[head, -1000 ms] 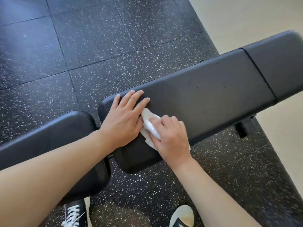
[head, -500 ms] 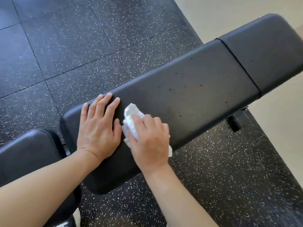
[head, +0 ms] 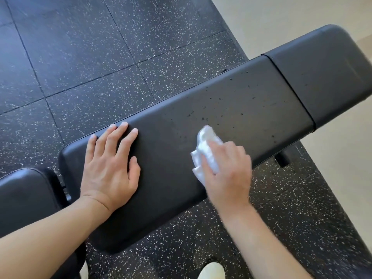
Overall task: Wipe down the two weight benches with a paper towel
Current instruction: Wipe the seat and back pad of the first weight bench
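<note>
**Right hand on the towel, left hand flat on the pad**

Okay, here's what I see from the head cam.

- Left hand [head: 109, 168]: fingers straight and spread, palm down, pressing flat on the long black bench pad [head: 231, 109]. It holds nothing. It sits near the pad's closer end.
- Right hand [head: 226, 174]: fingers curled over a crumpled white paper towel [head: 205, 152], holding it against the pad surface. The hand looks slightly blurred. The towel sticks out past the fingertips and on the thumb side.
- The towel is on the pad, well to the right of my left hand, with bare pad between the two hands.
- Beyond the right hand, the pad shows scattered dark specks [head: 241, 93]. I can't tell if they are droplets or dirt.
- Further past the right hand, a seam splits the long pad from a shorter seat pad [head: 326, 77] on the same bench.
- Left of my left forearm, the end of a second bench pad [head: 24, 198] is in view, just beside the first pad's end, not touching as far as I can see.
- Under everything: black speckled rubber floor [head: 80, 57]. Beyond the seat pad and the right hand it gives way to a pale floor [head: 281, 17].
- A white shoe toe [head: 211, 271] shows near my right forearm, at the bottom edge.
</note>
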